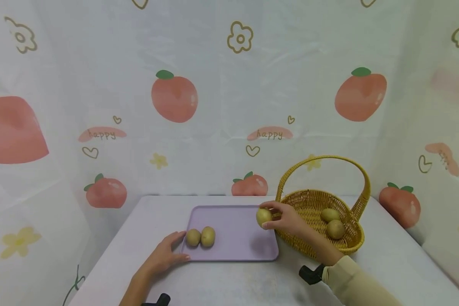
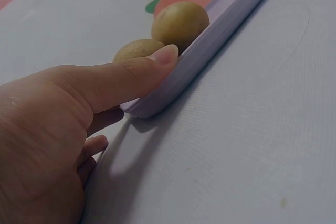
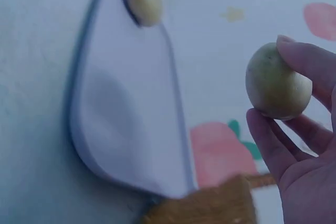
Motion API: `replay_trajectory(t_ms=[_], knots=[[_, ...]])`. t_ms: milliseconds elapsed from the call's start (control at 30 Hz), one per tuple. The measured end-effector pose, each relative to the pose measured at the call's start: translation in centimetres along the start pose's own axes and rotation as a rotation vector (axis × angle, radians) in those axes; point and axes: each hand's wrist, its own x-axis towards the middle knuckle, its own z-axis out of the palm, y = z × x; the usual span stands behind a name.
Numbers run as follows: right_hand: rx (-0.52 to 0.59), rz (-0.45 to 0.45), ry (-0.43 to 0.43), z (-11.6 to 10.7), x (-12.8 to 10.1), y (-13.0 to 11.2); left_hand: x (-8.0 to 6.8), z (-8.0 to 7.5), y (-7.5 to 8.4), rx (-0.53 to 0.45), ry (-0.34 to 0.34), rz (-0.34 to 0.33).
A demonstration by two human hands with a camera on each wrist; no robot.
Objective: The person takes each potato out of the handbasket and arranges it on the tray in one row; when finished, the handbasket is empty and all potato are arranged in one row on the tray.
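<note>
My right hand (image 1: 284,219) pinches a potato (image 1: 264,217) between thumb and fingertips, held above the right end of a lilac tray (image 1: 233,221). The right wrist view shows this potato (image 3: 275,85) apart from the tray, with its lower side on the fingers. Two more potatoes, a rounder one (image 1: 193,237) and a longer one (image 1: 208,236), lie side by side at the tray's left end. There my left hand (image 1: 167,253) grips the tray's corner. Its thumb (image 2: 136,72) lies along the rim in the left wrist view; some fingertips are hidden.
A yellow woven basket (image 1: 307,195) with a tall hooped handle stands right of the tray, behind my right forearm. Inside lie two potatoes, one farther back (image 1: 330,215) and one nearer (image 1: 335,229). A white table (image 1: 214,284) bears everything, with a printed curtain (image 1: 222,161) behind.
</note>
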Motion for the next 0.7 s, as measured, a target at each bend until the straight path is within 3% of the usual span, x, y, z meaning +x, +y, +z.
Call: replay_trajectory(t_ms=[500,700], knots=[[-0.001,-0.015,-0.041,8.8,4.1,2.4,0.2,0.1,-0.3,0.001,0.009,0.001],[-0.044,0.025,-0.055,11.3,5.0,2.7,0.2,0.1,-0.3,-0.004,0.006,0.016]])
